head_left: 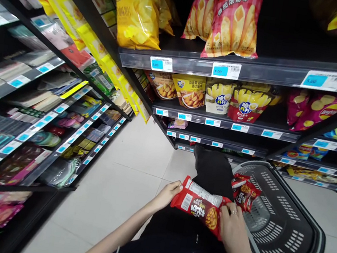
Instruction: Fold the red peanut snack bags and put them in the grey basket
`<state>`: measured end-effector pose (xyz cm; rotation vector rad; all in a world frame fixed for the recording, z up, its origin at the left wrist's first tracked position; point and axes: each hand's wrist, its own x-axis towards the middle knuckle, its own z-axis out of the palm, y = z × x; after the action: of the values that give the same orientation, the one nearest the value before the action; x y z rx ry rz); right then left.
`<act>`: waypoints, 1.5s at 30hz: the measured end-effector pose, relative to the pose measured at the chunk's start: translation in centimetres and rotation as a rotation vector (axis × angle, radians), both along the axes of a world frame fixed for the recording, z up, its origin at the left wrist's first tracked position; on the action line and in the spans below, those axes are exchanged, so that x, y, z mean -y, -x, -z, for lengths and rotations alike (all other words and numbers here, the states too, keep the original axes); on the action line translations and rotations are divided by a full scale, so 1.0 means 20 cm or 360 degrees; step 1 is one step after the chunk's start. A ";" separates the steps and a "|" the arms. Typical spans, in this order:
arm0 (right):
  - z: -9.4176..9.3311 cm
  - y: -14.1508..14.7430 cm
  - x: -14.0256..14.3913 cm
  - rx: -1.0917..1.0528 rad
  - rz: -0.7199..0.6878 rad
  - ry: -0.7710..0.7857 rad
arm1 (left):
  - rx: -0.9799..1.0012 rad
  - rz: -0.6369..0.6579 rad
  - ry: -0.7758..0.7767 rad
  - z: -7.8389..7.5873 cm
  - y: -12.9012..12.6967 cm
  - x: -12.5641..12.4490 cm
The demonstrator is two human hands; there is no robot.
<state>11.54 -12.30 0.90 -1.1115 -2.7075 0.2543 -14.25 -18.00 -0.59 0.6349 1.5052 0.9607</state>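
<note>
Flanking pale floor tiles (130,171), stocked snack shelves (259,70)

Retail shop, snack aisle. Black shelving (259,70) w/ blue price tags (226,70) along front edges, rows of chip bags (235,20) on shelves, more packaged goods on left rack (38,124), grey shopping basket (283,228) on tiled floor (121,187).

Snack packet (199,205) between both hands, basket (285,233) right, shelves (228,67) ahead
</note>
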 end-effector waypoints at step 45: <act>0.17 -0.05 0.23 -0.0866 0.0832 0.1009 | -0.2251 0.1972 -0.1487 -0.31 -0.56 -0.25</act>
<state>12.56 -16.85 -2.45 -1.5633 -1.8114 1.1731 -2.98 -13.04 5.55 2.8901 1.1292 -0.0125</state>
